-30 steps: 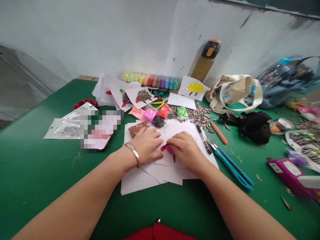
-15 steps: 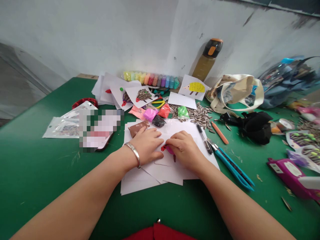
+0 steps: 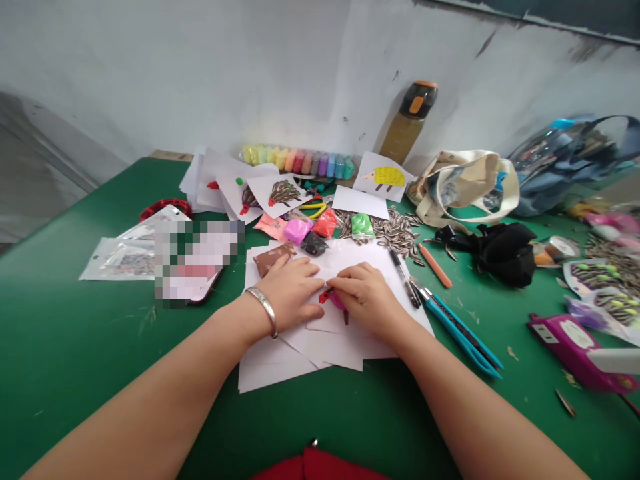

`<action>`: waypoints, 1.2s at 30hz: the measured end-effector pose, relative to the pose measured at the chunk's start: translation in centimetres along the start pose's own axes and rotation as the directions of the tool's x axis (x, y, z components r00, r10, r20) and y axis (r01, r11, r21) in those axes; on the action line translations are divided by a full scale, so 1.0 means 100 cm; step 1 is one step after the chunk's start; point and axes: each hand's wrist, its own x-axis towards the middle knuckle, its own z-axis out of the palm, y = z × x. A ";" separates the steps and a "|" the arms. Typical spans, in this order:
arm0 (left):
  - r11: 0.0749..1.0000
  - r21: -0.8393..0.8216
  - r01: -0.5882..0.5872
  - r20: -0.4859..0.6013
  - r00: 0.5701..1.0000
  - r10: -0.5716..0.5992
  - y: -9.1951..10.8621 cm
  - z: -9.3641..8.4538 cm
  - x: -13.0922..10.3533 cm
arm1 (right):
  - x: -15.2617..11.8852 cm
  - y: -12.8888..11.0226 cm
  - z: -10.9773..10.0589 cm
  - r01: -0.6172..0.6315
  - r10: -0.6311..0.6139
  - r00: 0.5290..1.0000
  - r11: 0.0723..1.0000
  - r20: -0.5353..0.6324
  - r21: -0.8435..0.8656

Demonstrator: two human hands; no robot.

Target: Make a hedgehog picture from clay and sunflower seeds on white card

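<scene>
The left hand (image 3: pixel 295 293) lies with fingers apart on white papers (image 3: pixel 345 348). The right hand (image 3: pixel 361 297) is pinched together over a pink animal (image 3: pixel 337 301) in the near middle; anything held is hard to see.

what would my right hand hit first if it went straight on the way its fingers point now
Most likely your left hand, whose fingers lie just across from those of your right hand. The red head of the pink figure sits close to that line; depth there is hard to judge.
</scene>
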 end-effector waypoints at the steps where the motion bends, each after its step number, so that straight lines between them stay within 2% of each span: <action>1: 1.000 0.001 0.001 0.001 1.000 -0.001 0.000 0.000 0.000 | 0.000 0.000 0.000 0.001 0.000 1.000 1.000 -0.014 0.005; 5: 1.000 0.021 -0.008 -0.002 1.000 0.008 -0.002 0.002 0.000 | -0.001 0.005 -0.007 -0.006 0.005 0.994 1.000 -0.107 -0.006; 8: 0.999 0.024 -0.025 -0.056 0.998 0.026 -0.005 0.006 -0.001 | -0.004 0.022 -0.024 -0.067 0.054 0.974 0.996 -0.221 -0.051; 10: 0.999 0.013 -0.034 -0.078 0.996 0.035 -0.008 0.009 -0.001 | -0.009 0.039 -0.039 -0.203 0.173 0.929 0.977 -0.327 -0.060; 12: 0.999 0.005 -0.042 -0.086 0.995 0.042 -0.010 0.011 -0.001 | -0.015 0.056 -0.053 -0.379 0.317 0.854 0.922 -0.412 -0.075; 14: 0.999 0.003 -0.045 -0.090 0.995 0.045 -0.011 0.012 -0.001 | -0.020 0.070 -0.062 -0.490 0.404 0.805 0.866 -0.434 -0.103; 16: 0.999 0.005 -0.047 -0.092 0.995 0.047 -0.011 0.012 0.000 | -0.022 0.079 -0.065 -0.549 0.450 0.784 0.825 -0.428 -0.136; 18: 0.999 0.007 -0.045 -0.092 0.995 0.046 -0.011 0.012 0.000 | -0.022 0.082 -0.063 -0.571 0.472 0.783 0.804 -0.405 -0.167; 23: 0.999 0.006 -0.039 -0.087 0.995 0.040 -0.011 0.011 -0.001 | -0.018 0.084 -0.055 -0.552 0.461 0.817 0.799 -0.346 -0.239; 30: 0.999 0.001 -0.039 -0.093 0.995 0.039 -0.010 0.011 0.000 | -0.021 0.098 -0.051 -0.563 0.471 0.822 0.756 -0.321 -0.334; 36: 1.000 0.003 -0.021 -0.071 0.997 0.022 -0.008 0.009 0.000 | -0.020 0.097 -0.048 -0.537 0.430 0.842 0.729 -0.325 -0.425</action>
